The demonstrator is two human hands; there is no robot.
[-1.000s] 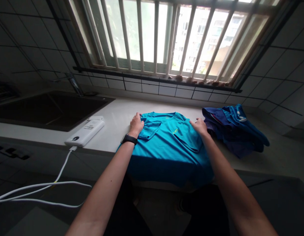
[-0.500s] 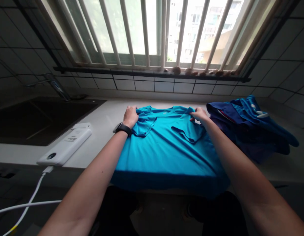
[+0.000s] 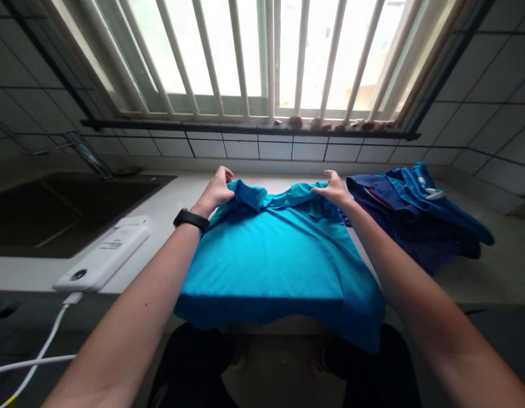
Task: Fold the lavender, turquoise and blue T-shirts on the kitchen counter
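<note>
A bright blue T-shirt (image 3: 270, 255) lies spread on the counter, its lower part hanging over the front edge. Its top end is bunched and folded, so the collar and sleeves no longer show clearly. My left hand (image 3: 218, 188), with a black watch (image 3: 191, 219) on the wrist, holds the upper left corner between thumb and curled fingers. At the upper right corner, my right hand (image 3: 335, 188) has the cloth loosely between thumb and fingers, with a visible gap between them. The fingertips behind the fabric are partly hidden.
A heap of dark blue and blue clothes (image 3: 406, 215) lies to the right. On the left are a white power bank (image 3: 103, 258) with a white cable (image 3: 54, 328), a dark sink (image 3: 41, 215) and a faucet (image 3: 88, 153). A barred window (image 3: 254, 62) is behind the counter.
The shirt's collar and sleeves, laid out flat before, are now folded over and bunched. Both hands have shifted slightly away from me, their thumbs and fingers wider apart. The view has shifted slightly.
</note>
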